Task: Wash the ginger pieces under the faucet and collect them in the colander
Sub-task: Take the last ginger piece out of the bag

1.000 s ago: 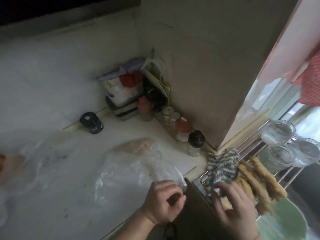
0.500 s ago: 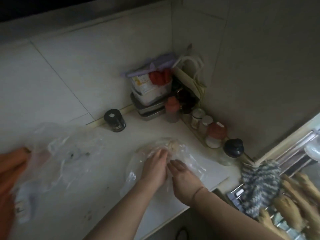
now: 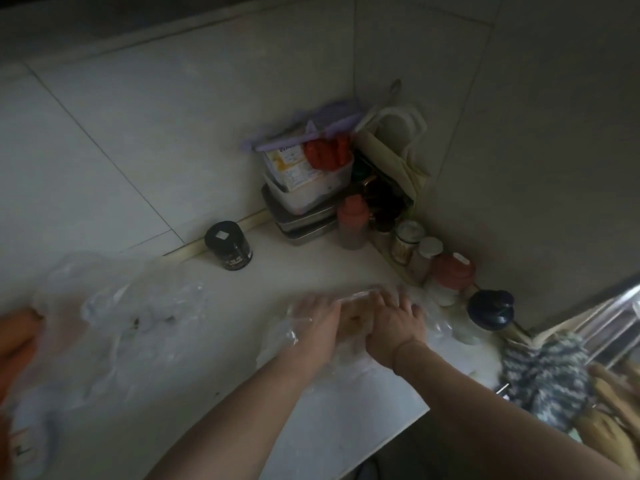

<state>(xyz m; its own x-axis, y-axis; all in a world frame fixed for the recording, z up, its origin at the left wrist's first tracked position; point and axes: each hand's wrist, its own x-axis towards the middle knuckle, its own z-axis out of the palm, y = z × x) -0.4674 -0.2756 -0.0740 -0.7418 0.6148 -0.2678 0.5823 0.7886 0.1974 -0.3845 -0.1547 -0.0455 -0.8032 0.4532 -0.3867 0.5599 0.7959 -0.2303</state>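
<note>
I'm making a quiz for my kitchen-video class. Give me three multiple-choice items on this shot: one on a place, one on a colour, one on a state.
1. Where is the black jar?
A. by the wall
B. in the bag
C. on the boxes

2. What colour is the lid of the bottle beside the stacked boxes?
A. blue
B. orange-red
C. green

3. What are the hands doing?
A. hanging idle
B. holding a knife
C. both on the clear bag

Key: 1 A, it stands at the wall's foot. 2 B, its cap is orange-red. 3 C, left hand and right hand press on it.
</note>
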